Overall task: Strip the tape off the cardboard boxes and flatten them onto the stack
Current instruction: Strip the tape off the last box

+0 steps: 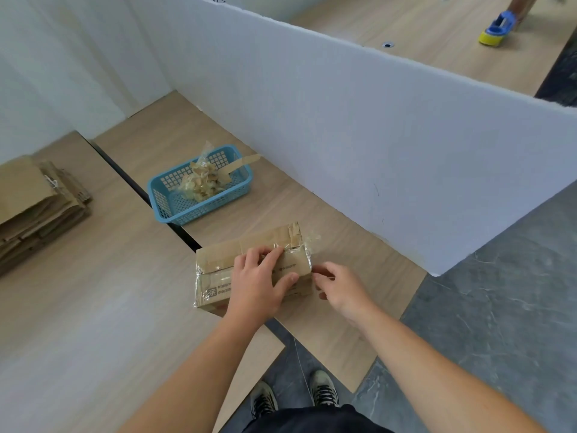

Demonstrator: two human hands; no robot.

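Observation:
A small taped cardboard box (218, 260) lies on the wooden table near its front edge. My left hand (259, 282) rests on top of the box, fingers curled over its upper edge and thumb along its right side. My right hand (338, 285) is at the box's right end, its fingertips pinching clear tape (307, 245) that stands loose off that end. A stack of flattened cardboard (37, 207) lies at the far left of the table.
A blue plastic basket (165, 203) holding crumpled stripped tape sits behind the box. A white partition board (374, 145) runs along the right. A dark gap (137, 185) splits the two tabletops. Beyond the partition lies a blue and yellow tape dispenser (496, 28). My shoes (323, 390) show below.

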